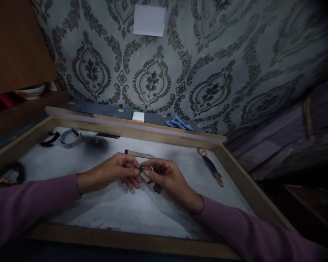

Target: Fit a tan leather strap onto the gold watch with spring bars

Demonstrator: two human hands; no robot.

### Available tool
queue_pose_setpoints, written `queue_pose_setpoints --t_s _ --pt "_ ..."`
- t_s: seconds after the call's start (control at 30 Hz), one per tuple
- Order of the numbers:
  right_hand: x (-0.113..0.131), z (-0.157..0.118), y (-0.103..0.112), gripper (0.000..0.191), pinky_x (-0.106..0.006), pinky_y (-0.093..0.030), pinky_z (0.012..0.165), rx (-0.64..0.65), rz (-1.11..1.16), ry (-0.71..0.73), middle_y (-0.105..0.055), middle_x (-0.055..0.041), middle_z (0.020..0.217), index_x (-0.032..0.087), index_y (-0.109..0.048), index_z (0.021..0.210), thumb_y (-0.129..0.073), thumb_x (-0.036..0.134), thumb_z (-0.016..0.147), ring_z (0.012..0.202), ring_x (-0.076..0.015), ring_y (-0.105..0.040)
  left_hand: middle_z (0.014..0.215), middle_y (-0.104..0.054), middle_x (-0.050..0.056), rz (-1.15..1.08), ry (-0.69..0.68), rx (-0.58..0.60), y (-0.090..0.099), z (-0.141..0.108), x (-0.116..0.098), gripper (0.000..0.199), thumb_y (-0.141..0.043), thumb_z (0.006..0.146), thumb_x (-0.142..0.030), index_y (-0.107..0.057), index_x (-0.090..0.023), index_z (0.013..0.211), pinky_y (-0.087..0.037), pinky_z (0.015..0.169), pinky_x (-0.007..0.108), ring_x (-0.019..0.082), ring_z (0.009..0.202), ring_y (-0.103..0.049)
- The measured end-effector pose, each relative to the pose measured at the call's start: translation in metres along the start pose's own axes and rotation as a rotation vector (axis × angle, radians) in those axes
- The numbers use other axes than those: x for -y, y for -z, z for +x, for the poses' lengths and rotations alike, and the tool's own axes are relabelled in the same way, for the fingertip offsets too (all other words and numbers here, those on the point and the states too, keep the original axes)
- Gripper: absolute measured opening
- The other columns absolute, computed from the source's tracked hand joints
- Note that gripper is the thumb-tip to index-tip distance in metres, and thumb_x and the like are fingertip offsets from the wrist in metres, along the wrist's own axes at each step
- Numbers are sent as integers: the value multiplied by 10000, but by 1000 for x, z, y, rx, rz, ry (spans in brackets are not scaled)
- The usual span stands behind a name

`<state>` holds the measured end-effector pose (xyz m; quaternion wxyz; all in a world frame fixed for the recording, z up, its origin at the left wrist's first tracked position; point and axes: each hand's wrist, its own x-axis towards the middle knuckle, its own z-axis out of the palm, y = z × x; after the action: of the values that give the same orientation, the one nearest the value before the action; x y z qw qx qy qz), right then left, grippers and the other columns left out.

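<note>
Over the middle of the wooden tray, my left hand (125, 171) and my right hand (171, 178) meet fingertip to fingertip. My right hand pinches a short watch strap (149, 181), with a beige underside and a dark end pointing down. Small pale and metallic bits show at its upper end between the fingertips, too small to name. The left thumb and forefinger close on that same upper end. Just beyond the hands another watch strap (138, 154) lies flat, beige side up, its right tip close to my right fingers.
Wooden rims surround the white tray floor (120, 214). At its left lie a grey watch (71, 138), a black-strapped watch (50, 139) and a dark watch (11, 174). A gold watch with dark strap (211, 165) lies right. Behind the rim sits a blue cloth (179, 123).
</note>
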<state>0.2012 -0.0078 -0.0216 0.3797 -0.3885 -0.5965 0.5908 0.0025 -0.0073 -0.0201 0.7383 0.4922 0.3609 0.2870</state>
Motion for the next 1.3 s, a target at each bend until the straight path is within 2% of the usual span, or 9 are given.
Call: queue_pose_setpoints --t_s 0.2,0.4,0.53,0.63,0.73,0.87,0.93,1.1,1.3 --pt "-1 -1 0 287 -256 -489 632 32 19 -1 -655 -7 750 175 -734 918 -780 377 719 665 -117 -588 674 -724 42 14 32 -30 -1 0 -2 274 -752 724 -349 -564 -156 771 -485 524 222 152 593 -686" --pt "2 -2 -3 290 -213 -455 485 78 87 -55 -634 10 672 187 -717 951 -772 365 728 577 -107 -587 688 -725 48 17 11 -51 -2 0 -2 240 -724 743 -335 -568 -153 760 -483 541 218 134 601 -674" --pt "1 0 -2 271 -209 -449 469 59 117 -61 -631 15 629 181 -723 906 -788 353 707 552 -106 -587 722 -721 54 64 21 -54 -2 1 -3 249 -701 757 -359 -557 -157 769 -480 546 230 144 625 -673" --pt "1 2 -1 276 -208 -426 452 34 162 -89 -654 6 658 180 -725 875 -812 341 670 540 -102 -582 689 -694 43 211 -21 -67 6 1 -12 274 -649 794 -414 -544 -160 799 -439 486 225 140 562 -633" --pt "1 4 0 255 -205 -405 445 -8 210 -133 -696 -18 779 177 -725 839 -824 309 645 539 -85 -573 625 -619 -5 467 -123 -181 21 -1 -23 262 -589 827 -418 -538 -162 800 -346 445 205 103 495 -521" --pt "1 4 0 228 -200 -381 443 -25 234 -183 -679 0 690 172 -726 818 -816 284 642 516 -76 -545 671 -560 -17 888 -191 -182 33 -5 -28 218 -578 819 -373 -589 -156 812 -360 570 228 122 625 -499" --pt "1 3 1 233 -204 -379 451 -23 231 -203 -659 13 620 169 -727 829 -812 278 642 504 -79 -537 721 -569 -10 982 -162 -160 32 -8 -26 254 -591 812 -413 -593 -163 856 -364 602 241 139 672 -507" --pt "-1 3 3 241 -212 -370 459 -26 226 -220 -676 2 648 162 -720 832 -812 267 636 519 -82 -543 885 -578 5 1153 -83 -129 19 -16 -25 392 -674 742 -502 -577 -195 966 -359 646 258 172 786 -528" --pt "-6 3 6 253 -223 -363 466 6 185 -231 -648 22 573 161 -702 864 -794 294 669 479 -78 -504 888 -572 -7 1261 -79 -75 10 -17 -27 285 -667 759 -407 -566 -206 934 -344 666 267 174 819 -518"
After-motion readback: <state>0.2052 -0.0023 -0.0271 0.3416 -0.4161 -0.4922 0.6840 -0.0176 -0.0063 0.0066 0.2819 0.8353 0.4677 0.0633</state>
